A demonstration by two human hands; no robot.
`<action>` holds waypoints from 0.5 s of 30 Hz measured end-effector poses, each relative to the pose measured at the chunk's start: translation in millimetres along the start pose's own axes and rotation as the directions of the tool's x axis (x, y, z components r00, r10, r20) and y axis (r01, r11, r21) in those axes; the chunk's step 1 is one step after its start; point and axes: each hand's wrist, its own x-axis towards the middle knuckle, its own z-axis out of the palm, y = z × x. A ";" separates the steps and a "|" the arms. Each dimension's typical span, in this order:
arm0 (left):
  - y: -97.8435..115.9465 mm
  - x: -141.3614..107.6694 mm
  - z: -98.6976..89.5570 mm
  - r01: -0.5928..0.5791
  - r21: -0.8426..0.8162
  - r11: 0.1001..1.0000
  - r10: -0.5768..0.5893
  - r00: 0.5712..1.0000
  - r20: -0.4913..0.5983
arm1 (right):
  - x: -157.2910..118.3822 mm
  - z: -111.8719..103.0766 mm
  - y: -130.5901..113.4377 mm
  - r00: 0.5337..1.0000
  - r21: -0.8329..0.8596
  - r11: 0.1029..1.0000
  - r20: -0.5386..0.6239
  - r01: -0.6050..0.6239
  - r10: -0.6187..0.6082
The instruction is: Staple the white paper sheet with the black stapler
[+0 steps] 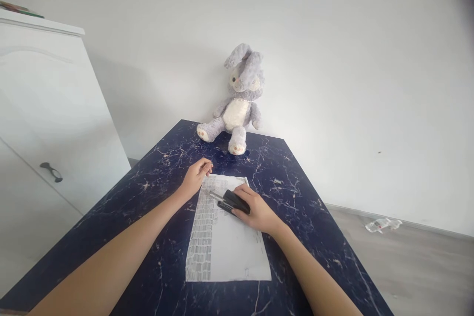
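Note:
A black stapler [237, 201] is in my right hand [252, 207], its jaws apart and a metal strip pointing left between them. It is over the upper half of a paper sheet [240, 252], which has rows of printed text down its left side. My left hand [198, 175] is at the sheet's upper left corner with its fingers curled together. Whatever those fingers pinch, if anything, is too small to make out.
The sheet lies on a dark blue marble-patterned table [170, 252]. A grey plush rabbit [237, 108] sits at the table's far end against the wall. A white cabinet [48, 108] stands on the left. A clear plastic item [379, 225] lies on the floor at right.

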 end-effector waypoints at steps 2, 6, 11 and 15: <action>3.0 -1.8 2.4 0.007 -0.033 0.999 -0.005 0.998 0.070 | 0.1 -0.7 -1.3 1.000 0.004 1.000 0.006 0.000 0.000; 2.5 -3.6 5.0 -0.038 -0.046 0.998 0.045 0.984 0.175 | 1.0 -1.4 -3.3 1.000 0.010 1.000 0.013 -0.001 0.001; 4.4 -4.4 3.6 -0.056 -0.007 0.998 0.056 0.975 0.215 | 1.4 0.4 -0.9 1.000 -0.008 1.000 0.009 -0.016 0.016; 8.0 -5.0 3.3 -0.005 -0.042 0.999 0.014 0.976 0.216 | 0.6 1.5 2.1 1.000 -0.033 0.999 0.014 -0.027 0.027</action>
